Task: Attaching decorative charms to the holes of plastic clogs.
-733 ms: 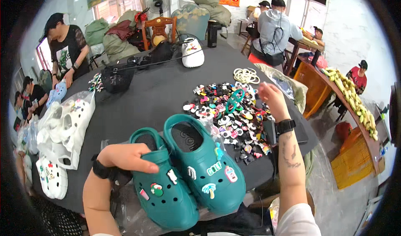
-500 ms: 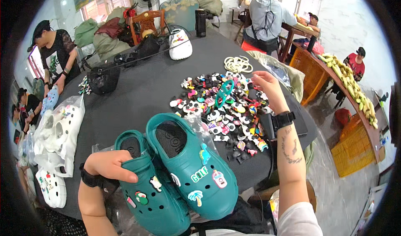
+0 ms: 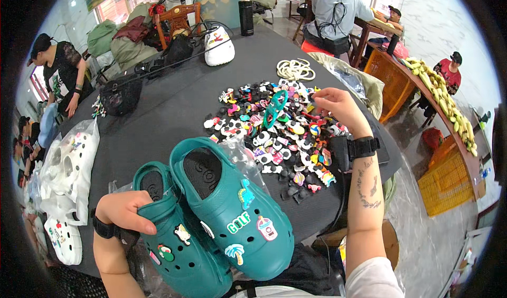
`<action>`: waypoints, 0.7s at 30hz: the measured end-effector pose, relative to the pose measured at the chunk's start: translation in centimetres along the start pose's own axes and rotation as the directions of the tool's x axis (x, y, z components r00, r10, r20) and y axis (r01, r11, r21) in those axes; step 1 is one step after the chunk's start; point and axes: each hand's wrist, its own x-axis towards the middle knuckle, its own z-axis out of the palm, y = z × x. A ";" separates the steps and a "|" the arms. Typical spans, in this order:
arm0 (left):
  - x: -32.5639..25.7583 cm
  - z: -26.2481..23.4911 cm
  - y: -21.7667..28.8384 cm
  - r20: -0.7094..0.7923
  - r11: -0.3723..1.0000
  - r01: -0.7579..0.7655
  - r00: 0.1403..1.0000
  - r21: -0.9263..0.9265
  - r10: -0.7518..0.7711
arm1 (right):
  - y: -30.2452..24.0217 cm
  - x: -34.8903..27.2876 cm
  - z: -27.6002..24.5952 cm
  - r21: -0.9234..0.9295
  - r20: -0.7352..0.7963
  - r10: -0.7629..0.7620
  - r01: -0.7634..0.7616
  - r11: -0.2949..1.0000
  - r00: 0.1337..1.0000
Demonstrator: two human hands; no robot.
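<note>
Two teal clogs stand side by side before me, toes toward me, with colourful charms on their uppers. My left hand point(image 3: 125, 213) is closed around the heel strap and opening edge of the left clog point(image 3: 198, 271). The right clog point(image 3: 264, 261) bears palm tree, drink cup, dinosaur and lettered charms. Over the right edge of a heap of shoe charms point(image 3: 261, 138) hovers my right hand point(image 3: 340, 108), fingers stretched and a little apart; nothing shows in it. Whether its fingertips touch the charms I cannot tell. Teal strap-like loops point(image 3: 274, 108) lie on the heap.
The dark table point(image 3: 153, 108) carries cream loops point(image 3: 296, 70), a white clog point(image 3: 219, 47), a black flask point(image 3: 246, 18) and a black bag point(image 3: 121, 95). Bagged white clogs point(image 3: 68, 166) lie at the left edge. A person point(image 3: 60, 73) works at far left; others sit behind.
The view has shifted slightly, moving the scene left and up. My right hand has come lower and closer to the charms; my left hand keeps its hold on the clog.
</note>
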 end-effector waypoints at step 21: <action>-0.1 -0.2 -0.5 0.017 0.995 -0.048 0.999 -0.087 0.050 | -3.5 -3.4 -0.3 -0.242 0.471 -0.053 0.187 0.952 0.881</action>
